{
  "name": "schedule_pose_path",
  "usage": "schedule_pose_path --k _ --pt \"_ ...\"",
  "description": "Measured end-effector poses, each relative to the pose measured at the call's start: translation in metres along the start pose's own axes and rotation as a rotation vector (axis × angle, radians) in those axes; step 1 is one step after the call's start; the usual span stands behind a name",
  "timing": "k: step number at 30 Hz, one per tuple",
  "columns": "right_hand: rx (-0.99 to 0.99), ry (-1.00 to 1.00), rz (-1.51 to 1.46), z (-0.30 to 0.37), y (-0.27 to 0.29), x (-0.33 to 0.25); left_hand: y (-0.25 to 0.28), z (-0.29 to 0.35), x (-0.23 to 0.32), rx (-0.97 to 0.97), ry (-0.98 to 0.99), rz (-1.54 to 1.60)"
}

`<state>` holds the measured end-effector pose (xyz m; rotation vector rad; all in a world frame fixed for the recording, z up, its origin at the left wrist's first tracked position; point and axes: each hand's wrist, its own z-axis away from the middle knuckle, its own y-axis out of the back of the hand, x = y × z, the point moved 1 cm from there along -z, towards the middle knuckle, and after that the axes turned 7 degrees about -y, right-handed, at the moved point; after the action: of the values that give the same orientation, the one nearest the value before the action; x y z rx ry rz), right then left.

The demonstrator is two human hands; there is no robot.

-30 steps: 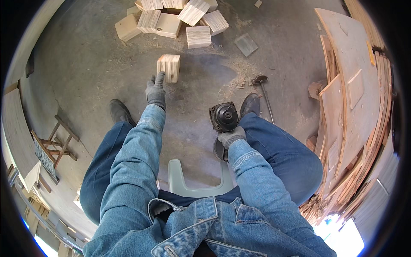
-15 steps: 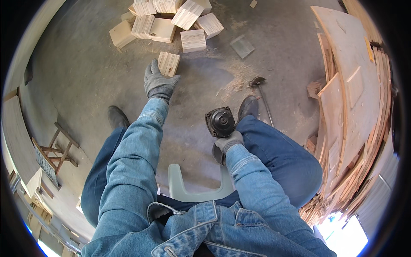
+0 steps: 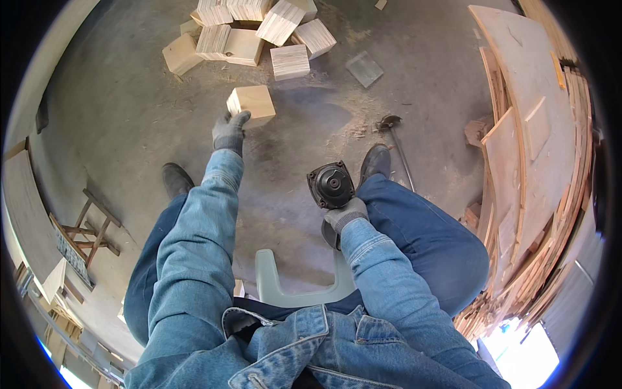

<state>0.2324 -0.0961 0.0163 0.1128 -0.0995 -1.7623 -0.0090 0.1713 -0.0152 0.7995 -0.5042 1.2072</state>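
My left hand (image 3: 229,131), in a grey glove, is closed on the near left side of a pale plywood block (image 3: 254,102). The block is tilted, with its smooth face up and layered edges at its left. In my gloved right hand (image 3: 346,212) is a black power tool (image 3: 332,186) with a square, bolted head and round cap, much like a nail gun. It is held beside my right knee, and my fingers around its grip are partly hidden.
More plywood blocks (image 3: 243,47) are heaped at the far side. A clear flat piece (image 3: 364,69), sawdust (image 3: 350,123) and a long-handled tool with dark head (image 3: 402,152) lie on the floor. Stacked boards (image 3: 544,129) line the right; a small wooden stand (image 3: 94,223) is at left.
My left hand has closed on the plywood block and turned it, so a smooth face now shows on top. My right hand and the power tool have hardly moved.
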Motion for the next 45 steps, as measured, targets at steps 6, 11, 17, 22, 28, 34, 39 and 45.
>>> schedule_pose_path --k 6,11,17,22,28,34,39,45 --pt "0.079 0.165 0.339 -0.080 0.019 0.046 -0.047 0.021 -0.098 0.089 0.330 0.604" --pt "0.097 0.062 0.614 -0.009 0.002 0.003 -0.051 0.046 -0.117 0.032 0.349 0.354" --pt "0.149 0.088 0.843 0.023 0.000 -0.015 -0.043 0.042 -0.088 0.014 0.322 0.274" --pt "0.065 0.183 0.552 -0.033 0.005 0.015 -0.006 0.040 -0.104 -0.087 0.377 0.392" --pt "0.044 0.270 0.759 -0.048 0.006 0.004 0.026 0.073 -0.043 0.102 0.316 0.543" --pt "0.244 0.280 0.718 -0.010 -0.002 -0.016 0.104 0.140 0.072 0.106 -0.146 0.628" --pt "0.359 0.273 0.594 -0.019 -0.001 -0.007 0.166 0.241 0.171 -0.020 -0.515 0.490" --pt "0.340 0.272 0.597 -0.009 -0.012 0.002 0.227 0.315 0.162 -0.106 -0.735 0.429"
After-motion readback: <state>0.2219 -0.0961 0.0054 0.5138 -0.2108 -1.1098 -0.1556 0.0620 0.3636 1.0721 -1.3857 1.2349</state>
